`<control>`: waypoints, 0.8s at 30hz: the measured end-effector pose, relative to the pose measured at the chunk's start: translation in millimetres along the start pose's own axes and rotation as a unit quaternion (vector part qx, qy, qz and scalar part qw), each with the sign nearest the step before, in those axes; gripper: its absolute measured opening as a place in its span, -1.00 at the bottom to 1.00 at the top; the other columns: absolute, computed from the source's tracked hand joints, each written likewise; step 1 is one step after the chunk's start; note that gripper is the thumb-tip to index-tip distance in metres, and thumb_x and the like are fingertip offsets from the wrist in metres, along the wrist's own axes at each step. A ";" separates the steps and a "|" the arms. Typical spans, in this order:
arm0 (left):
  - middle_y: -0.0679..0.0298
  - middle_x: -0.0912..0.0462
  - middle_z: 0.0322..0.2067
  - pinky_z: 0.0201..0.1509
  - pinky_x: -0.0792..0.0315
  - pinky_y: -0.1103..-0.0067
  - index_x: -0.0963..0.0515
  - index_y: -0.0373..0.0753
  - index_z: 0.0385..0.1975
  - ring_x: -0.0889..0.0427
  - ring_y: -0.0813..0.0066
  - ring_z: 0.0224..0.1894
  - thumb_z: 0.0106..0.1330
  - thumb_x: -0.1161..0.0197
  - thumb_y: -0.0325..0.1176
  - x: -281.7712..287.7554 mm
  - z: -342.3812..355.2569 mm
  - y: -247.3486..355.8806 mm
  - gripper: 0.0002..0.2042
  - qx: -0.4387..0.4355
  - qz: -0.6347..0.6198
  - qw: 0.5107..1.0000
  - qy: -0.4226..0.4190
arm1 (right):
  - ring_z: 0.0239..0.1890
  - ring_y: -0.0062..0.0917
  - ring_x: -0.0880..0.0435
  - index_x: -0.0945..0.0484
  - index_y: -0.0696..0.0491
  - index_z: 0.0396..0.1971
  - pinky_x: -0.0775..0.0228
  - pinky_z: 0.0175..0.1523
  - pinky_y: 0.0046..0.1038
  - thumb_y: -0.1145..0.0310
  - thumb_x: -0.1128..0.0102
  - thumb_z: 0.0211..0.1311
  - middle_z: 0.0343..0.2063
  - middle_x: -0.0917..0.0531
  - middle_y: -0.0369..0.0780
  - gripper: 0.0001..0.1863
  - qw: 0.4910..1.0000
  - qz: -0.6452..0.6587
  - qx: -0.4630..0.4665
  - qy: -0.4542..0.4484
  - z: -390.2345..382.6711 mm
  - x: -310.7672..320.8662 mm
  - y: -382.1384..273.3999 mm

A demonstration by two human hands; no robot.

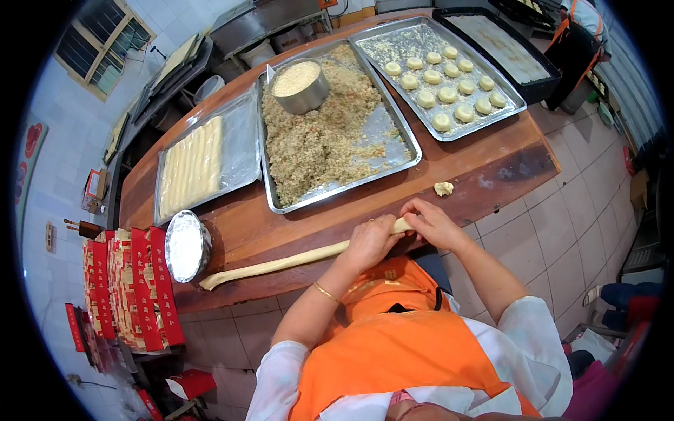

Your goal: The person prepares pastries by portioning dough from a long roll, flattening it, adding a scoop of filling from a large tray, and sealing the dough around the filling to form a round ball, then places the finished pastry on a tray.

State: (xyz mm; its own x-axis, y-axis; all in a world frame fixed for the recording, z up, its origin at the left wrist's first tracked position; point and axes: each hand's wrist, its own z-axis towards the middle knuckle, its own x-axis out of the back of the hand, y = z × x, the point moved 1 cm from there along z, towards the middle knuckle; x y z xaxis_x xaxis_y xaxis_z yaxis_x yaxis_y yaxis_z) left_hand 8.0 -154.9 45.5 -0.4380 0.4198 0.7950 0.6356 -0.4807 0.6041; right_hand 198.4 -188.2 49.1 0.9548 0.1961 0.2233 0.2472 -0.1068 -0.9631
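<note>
A long pale dough rope (284,264) lies along the near edge of the wooden table, its far left end flattened. My left hand (374,242) is wrapped round the rope close to its right end. At that end, the fingers of my right hand (430,223) are closed on the tip of the dough; what lies under them is partly hidden. A small rough lump of dough (443,189) sits on the wood just beyond my right hand.
Behind the rope, a large metal tray (414,156) holds crumbly filling and a metal bowl (307,99) of pale grains. Left of it are a tray of dough strips (191,168) and a bowl of white powder (186,247). Round dough pieces (447,95) stand on the right tray.
</note>
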 end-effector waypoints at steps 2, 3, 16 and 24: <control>0.01 -0.65 -0.27 -0.16 -0.46 0.12 -0.50 -0.23 -0.22 -0.61 -0.11 -0.15 0.29 -0.27 -0.17 -3.0 1.5 0.1 -0.74 0.002 0.001 1.000 0.001 | -0.48 -0.63 -0.63 -0.52 0.15 -0.18 -0.51 -0.40 -0.50 0.38 -0.17 0.36 -0.46 -0.62 -0.25 -0.84 1.000 0.002 0.013 0.001 0.2 -2.7 -1.9; 0.02 -0.65 -0.28 -0.17 -0.46 0.12 -0.50 -0.23 -0.23 -0.61 -0.12 -0.15 0.29 -0.27 -0.17 -4.1 2.0 0.3 -0.74 0.000 0.001 1.000 0.003 | -0.48 -0.63 -0.63 -0.51 0.14 -0.18 -0.51 -0.40 -0.51 0.39 -0.18 0.35 -0.45 -0.63 -0.25 -0.84 1.000 -0.015 0.013 -0.003 0.6 -3.0 -3.3; -0.05 -0.60 -0.26 -0.12 -0.43 0.08 -0.48 -0.27 -0.24 -0.57 -0.18 -0.13 0.30 -0.22 -0.27 -6.7 1.4 7.4 -0.80 -0.018 -0.006 1.000 -0.019 | 0.01 0.01 -0.57 -0.43 0.19 0.00 -0.42 0.09 -0.12 0.15 -0.26 0.27 -0.06 -0.61 0.04 -0.53 0.941 -0.287 0.099 -0.150 7.3 18.2 -6.1; 0.01 -0.54 -0.32 -0.23 -0.54 0.21 -0.44 -0.32 -0.30 -0.63 -0.02 -0.28 0.26 -0.14 -0.40 -20.6 -1.9 6.9 -0.87 -0.052 0.069 0.996 0.019 | -0.08 0.05 -0.60 -0.52 0.19 -0.28 -0.42 0.01 -0.04 0.17 -0.09 0.35 -0.22 -0.65 0.12 -0.68 0.956 -0.237 -0.001 -0.171 1.1 5.2 -4.0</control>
State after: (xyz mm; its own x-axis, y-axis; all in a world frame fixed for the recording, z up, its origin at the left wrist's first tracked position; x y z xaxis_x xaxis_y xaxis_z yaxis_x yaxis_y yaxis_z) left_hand 20.2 -168.3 33.5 -0.3753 0.3154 0.8716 0.6237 -0.6097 0.4892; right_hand 202.2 -185.7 53.9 0.6259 0.5299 0.5722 0.6393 0.0717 -0.7656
